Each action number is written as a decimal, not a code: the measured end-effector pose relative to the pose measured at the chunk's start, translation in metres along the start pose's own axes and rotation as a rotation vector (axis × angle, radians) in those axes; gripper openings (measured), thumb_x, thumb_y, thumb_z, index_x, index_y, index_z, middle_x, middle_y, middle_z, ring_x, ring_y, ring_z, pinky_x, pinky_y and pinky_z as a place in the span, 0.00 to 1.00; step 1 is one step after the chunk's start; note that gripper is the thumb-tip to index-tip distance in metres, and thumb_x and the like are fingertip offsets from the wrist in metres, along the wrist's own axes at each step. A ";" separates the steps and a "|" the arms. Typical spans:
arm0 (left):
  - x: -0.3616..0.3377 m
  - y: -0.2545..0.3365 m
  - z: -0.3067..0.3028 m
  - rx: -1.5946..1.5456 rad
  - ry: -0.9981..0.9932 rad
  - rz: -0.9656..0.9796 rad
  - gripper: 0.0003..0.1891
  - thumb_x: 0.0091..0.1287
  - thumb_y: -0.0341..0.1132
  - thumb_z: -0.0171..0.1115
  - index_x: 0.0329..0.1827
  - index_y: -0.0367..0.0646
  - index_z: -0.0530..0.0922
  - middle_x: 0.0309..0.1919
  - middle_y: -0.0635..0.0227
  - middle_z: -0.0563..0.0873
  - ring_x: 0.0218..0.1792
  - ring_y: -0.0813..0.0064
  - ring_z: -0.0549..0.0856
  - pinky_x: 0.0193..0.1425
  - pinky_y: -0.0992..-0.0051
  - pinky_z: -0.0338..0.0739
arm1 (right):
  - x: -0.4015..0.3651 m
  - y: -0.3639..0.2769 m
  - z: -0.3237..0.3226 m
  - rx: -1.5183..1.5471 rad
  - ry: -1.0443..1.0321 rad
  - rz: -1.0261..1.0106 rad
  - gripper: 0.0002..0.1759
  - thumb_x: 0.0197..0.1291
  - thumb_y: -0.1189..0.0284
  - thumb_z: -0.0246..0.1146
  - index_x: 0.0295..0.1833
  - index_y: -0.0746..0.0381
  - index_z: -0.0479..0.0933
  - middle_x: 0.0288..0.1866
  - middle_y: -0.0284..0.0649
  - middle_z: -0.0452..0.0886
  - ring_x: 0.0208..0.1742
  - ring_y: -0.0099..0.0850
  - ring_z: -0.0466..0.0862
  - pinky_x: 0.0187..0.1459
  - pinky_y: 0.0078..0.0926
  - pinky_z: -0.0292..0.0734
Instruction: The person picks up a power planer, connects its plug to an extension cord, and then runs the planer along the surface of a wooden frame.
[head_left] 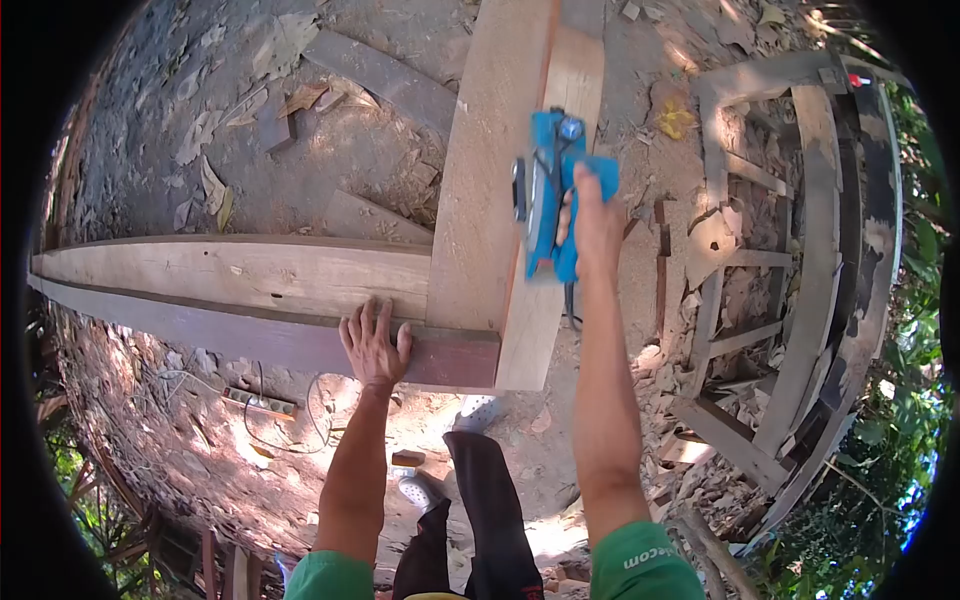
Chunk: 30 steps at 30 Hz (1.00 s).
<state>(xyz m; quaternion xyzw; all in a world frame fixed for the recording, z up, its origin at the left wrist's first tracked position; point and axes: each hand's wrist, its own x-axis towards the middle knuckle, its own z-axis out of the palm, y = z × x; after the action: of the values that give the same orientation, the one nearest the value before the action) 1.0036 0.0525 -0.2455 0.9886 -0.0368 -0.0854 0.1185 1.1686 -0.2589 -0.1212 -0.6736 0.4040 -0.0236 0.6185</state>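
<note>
My right hand [597,222] is wrapped round the handle of a blue power planer [545,200], which is over the upright-running boards right of centre. Beneath and beside the tool lie a wide plank [487,170] and a paler narrow beam [535,335]. My left hand [375,342] rests with fingers spread on a long reddish-brown beam [230,323], its fingertips reaching a lighter board [330,279] alongside. The two long pieces meet the wide plank near its lower end. The planer's underside is hidden.
A wooden frame [817,270] with crosspieces stands on the right. A power strip [260,402] with a cable lies on the ground at lower left. Offcuts [385,82] and dry leaves are scattered beyond the boards. My shoes [478,412] are below the beam.
</note>
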 end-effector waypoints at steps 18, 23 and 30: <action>-0.002 0.001 0.000 -0.006 0.044 0.011 0.27 0.70 0.54 0.58 0.68 0.51 0.78 0.69 0.60 0.76 0.71 0.55 0.71 0.80 0.48 0.53 | -0.220 0.130 -0.066 0.000 0.050 0.151 0.22 0.69 0.57 0.65 0.29 0.63 0.75 0.20 0.31 0.73 0.20 0.20 0.72 0.23 0.23 0.65; -0.002 -0.001 0.002 0.001 0.019 -0.004 0.27 0.70 0.53 0.59 0.68 0.52 0.78 0.70 0.60 0.75 0.72 0.56 0.70 0.81 0.48 0.52 | -0.167 0.108 -0.045 -0.020 0.071 0.098 0.20 0.71 0.58 0.65 0.33 0.63 0.76 0.19 0.27 0.71 0.18 0.17 0.70 0.20 0.21 0.64; -0.001 0.001 -0.001 -0.029 0.018 -0.007 0.27 0.69 0.53 0.59 0.67 0.51 0.78 0.69 0.61 0.76 0.71 0.56 0.70 0.80 0.48 0.53 | -0.087 0.052 -0.011 -0.019 0.103 0.058 0.24 0.69 0.54 0.63 0.28 0.62 0.74 0.16 0.34 0.73 0.15 0.23 0.71 0.18 0.25 0.64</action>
<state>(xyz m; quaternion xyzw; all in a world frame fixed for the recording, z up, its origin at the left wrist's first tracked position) 1.0033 0.0521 -0.2439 0.9876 -0.0307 -0.0774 0.1329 1.0776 -0.2128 -0.1222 -0.6654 0.4546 -0.0365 0.5910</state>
